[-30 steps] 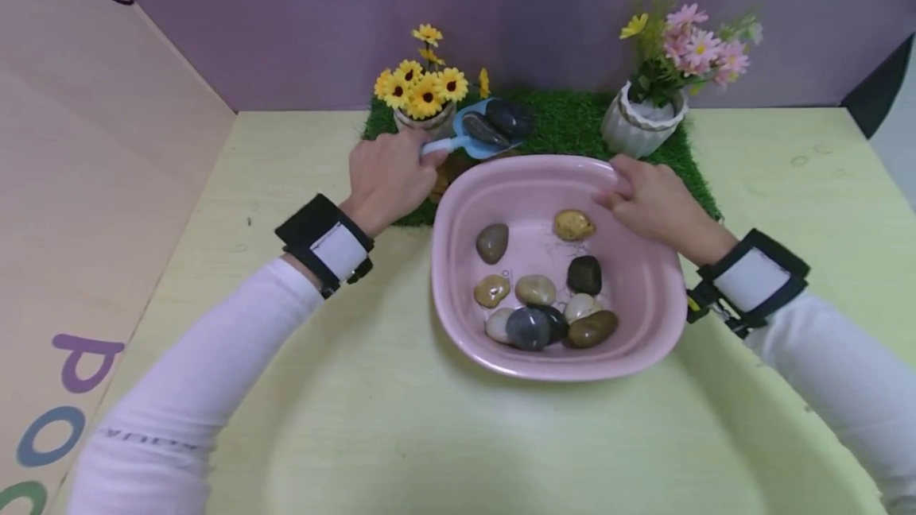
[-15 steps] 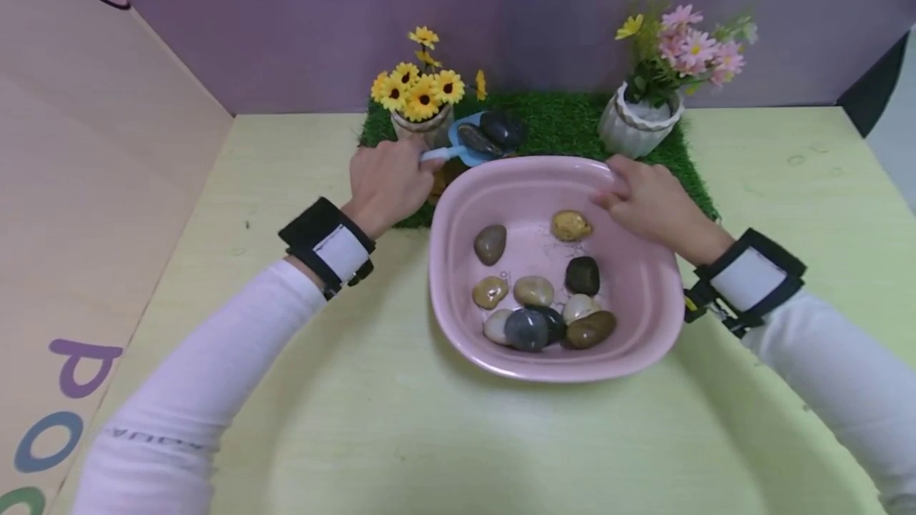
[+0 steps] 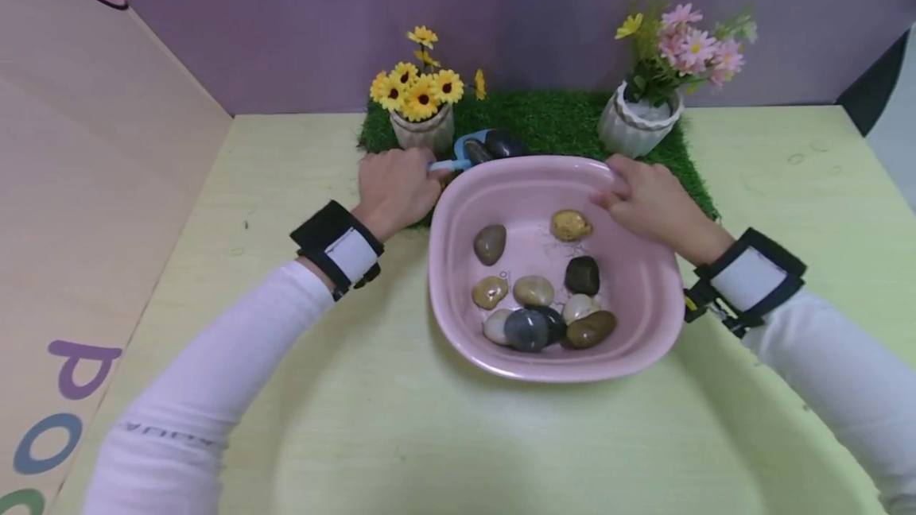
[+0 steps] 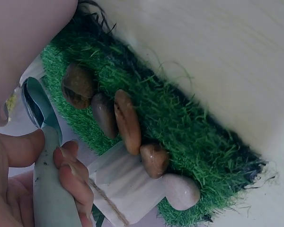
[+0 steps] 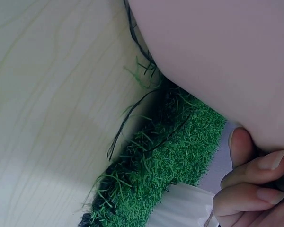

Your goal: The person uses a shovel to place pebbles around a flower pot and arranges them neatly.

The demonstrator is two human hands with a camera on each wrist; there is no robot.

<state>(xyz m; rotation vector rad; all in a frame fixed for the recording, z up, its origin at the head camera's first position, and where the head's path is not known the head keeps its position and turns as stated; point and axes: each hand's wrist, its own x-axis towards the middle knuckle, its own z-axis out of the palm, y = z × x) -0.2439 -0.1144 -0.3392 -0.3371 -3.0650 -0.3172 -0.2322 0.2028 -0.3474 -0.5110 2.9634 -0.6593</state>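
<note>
My left hand (image 3: pixel 399 191) grips the handle of a small blue toy shovel (image 3: pixel 449 165) just beyond the far left rim of a pink basin (image 3: pixel 637 292). Two dark stones (image 3: pixel 504 143) lie on the shovel's blade, partly hidden by that rim. In the left wrist view, thumb and fingers wrap the pale handle (image 4: pixel 54 189). With its thumb inside, my right hand (image 3: pixel 654 201) holds the basin's far right rim; the right wrist view shows curled fingers (image 5: pixel 248 177) against the outer wall. Several smooth stones (image 3: pixel 533 291) in brown, grey, white and black lie on the basin's floor.
Behind the basin lies a green artificial grass mat (image 3: pixel 551 121). On it stand a pot of yellow flowers (image 3: pixel 422 129) and a white pot of pink flowers (image 3: pixel 637 125). Several stones (image 4: pixel 128 123) line the mat by a pot. A purple wall (image 3: pixel 529 22) rises behind.
The left hand has lowered the shovel with its two stones slightly toward me, so the basin's rim now hides part of the blade. The right hand and basin have hardly moved.
</note>
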